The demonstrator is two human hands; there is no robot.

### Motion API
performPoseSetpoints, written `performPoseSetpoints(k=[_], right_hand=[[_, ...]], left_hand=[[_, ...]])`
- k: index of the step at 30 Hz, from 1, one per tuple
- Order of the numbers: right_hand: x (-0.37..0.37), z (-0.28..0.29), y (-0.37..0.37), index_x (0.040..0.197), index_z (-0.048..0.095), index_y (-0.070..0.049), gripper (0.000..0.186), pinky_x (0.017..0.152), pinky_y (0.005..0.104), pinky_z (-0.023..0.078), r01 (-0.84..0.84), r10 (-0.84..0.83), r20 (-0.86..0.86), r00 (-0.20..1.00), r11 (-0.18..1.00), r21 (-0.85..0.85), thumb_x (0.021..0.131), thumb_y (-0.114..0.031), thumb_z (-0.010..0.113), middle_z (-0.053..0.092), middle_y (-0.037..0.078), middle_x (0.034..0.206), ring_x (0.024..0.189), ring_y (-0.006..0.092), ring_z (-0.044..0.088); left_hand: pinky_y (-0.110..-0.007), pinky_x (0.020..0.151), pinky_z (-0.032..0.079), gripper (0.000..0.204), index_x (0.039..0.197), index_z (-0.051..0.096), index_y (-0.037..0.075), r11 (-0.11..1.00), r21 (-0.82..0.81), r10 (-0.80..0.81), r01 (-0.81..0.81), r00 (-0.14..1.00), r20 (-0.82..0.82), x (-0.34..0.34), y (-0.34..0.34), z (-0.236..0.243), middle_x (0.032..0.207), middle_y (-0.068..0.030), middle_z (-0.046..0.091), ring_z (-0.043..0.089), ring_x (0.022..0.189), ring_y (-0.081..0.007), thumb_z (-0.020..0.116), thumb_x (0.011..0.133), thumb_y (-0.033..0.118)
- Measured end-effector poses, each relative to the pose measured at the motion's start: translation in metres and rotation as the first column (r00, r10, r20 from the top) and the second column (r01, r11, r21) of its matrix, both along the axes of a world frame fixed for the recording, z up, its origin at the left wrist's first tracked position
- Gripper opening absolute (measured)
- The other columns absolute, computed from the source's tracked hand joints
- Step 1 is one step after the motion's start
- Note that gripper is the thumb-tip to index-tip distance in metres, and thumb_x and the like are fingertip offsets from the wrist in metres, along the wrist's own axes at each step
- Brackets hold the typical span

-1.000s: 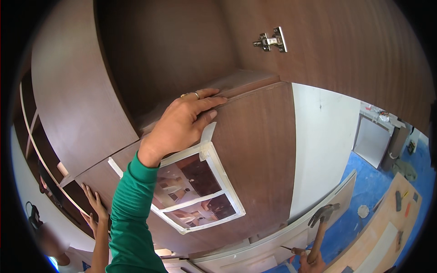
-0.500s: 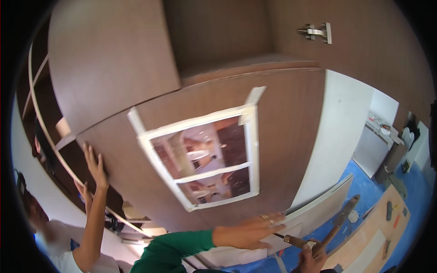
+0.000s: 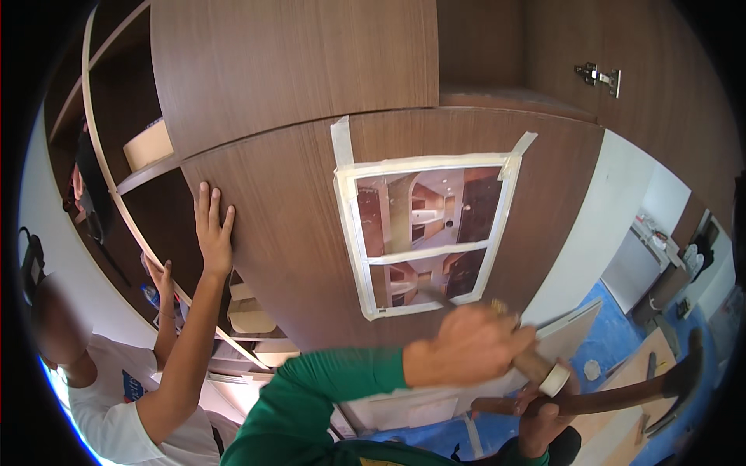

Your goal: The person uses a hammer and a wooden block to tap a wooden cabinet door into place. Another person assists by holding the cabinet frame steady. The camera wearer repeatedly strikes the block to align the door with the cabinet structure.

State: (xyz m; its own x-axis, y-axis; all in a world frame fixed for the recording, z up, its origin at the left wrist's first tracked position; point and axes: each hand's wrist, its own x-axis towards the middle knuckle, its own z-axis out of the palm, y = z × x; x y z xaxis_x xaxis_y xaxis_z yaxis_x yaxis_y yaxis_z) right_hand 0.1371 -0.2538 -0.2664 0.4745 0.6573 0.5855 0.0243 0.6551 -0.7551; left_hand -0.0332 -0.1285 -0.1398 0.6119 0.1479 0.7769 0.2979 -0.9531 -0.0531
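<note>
The left hand (image 3: 466, 349), at the end of a green sleeve (image 3: 342, 377), is closed around the handle of a wooden-handled hand tool (image 3: 532, 365) with a pale butt cap; its narrow blade points up and leftward, too blurred to tell whether it is a chisel or a screwdriver. Just below, the right hand (image 3: 544, 426) has its fingers curled around the wooden handle of a claw hammer (image 3: 614, 399), whose dark head lies out to the right. The tool's cap is right beside the hammer handle; whether they touch cannot be told. Behind the blade, two printed interior pictures (image 3: 435, 206) are taped, framed in pale masking tape (image 3: 423, 255), onto a brown wood-grain panel (image 3: 272, 202). At that panel's left edge, a co-worker in a white T-shirt (image 3: 116, 404) presses one hand (image 3: 214, 237) flat, fingers spread, with the other hand (image 3: 162, 281) by the shelving (image 3: 155, 194). Above are a wood-grain door (image 3: 295, 70) and an open compartment (image 3: 482, 46), with a metal hinge (image 3: 598, 76) to the right. Farther out at lower right, blue sheeting (image 3: 598, 311) covers the floor
</note>
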Motion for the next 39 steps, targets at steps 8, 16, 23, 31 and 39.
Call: performPoseSetpoints(k=[8,16,23,31,39], right_hand=[[-0.020,0.021,-0.021,0.108,0.056,-0.001,0.049,0.053,0.0260,0.046,0.187,-0.185,0.080,0.980,0.982,-0.015,0.104,-0.048,0.067,0.060,0.006,0.069,0.053,0.0131,0.055],[-0.039,0.016,-0.030,0.102,0.061,0.000,0.038,0.053,0.0278,0.047,0.111,-0.095,0.089,0.991,0.976,-0.190,0.101,-0.037,0.073,0.061,0.007,0.071,0.055,0.0139,0.057],[-0.045,0.010,-0.029,0.103,0.063,0.001,0.037,0.052,0.0279,0.047,0.094,-0.086,0.047,0.995,0.970,-0.223,0.101,-0.035,0.073,0.061,0.007,0.071,0.056,0.0141,0.058],[-0.051,0.007,-0.031,0.102,0.063,0.001,0.041,0.053,0.0290,0.047,0.143,-0.120,0.109,0.987,0.961,-0.235,0.101,-0.038,0.075,0.061,0.006,0.070,0.057,0.0143,0.059],[-0.059,0.009,-0.032,0.103,0.064,0.002,0.042,0.053,0.0294,0.048,0.181,-0.140,0.152,0.978,0.936,-0.303,0.099,-0.039,0.075,0.062,0.007,0.071,0.058,0.0147,0.060]], left_hand=[[-0.032,0.043,0.040,0.034,0.064,0.051,0.012,0.733,0.610,-0.423,0.300,0.904,0.064,-0.020,0.075,0.113,0.063,-0.0012,0.047,0.052,0.051,-0.0180,0.084,0.075,0.014],[-0.032,0.044,0.041,0.032,0.064,0.050,0.012,0.666,0.676,-0.441,0.315,0.897,0.017,-0.039,0.101,0.137,0.062,-0.0023,0.048,0.052,0.050,-0.0191,0.081,0.070,0.008],[-0.032,0.044,0.042,0.030,0.064,0.050,0.012,0.668,0.670,-0.474,0.324,0.879,0.048,-0.042,0.115,0.136,0.062,-0.0029,0.049,0.051,0.049,-0.0200,0.079,0.068,0.007],[-0.032,0.044,0.041,0.027,0.064,0.053,0.012,0.689,0.641,-0.551,0.339,0.820,0.158,-0.042,0.116,0.136,0.062,-0.0030,0.049,0.052,0.049,-0.0200,0.079,0.066,0.006],[-0.032,0.044,0.041,0.027,0.064,0.053,0.012,0.678,0.665,-0.514,0.313,0.849,0.125,-0.049,0.119,0.139,0.062,-0.0030,0.049,0.051,0.050,-0.0203,0.079,0.067,0.006]])
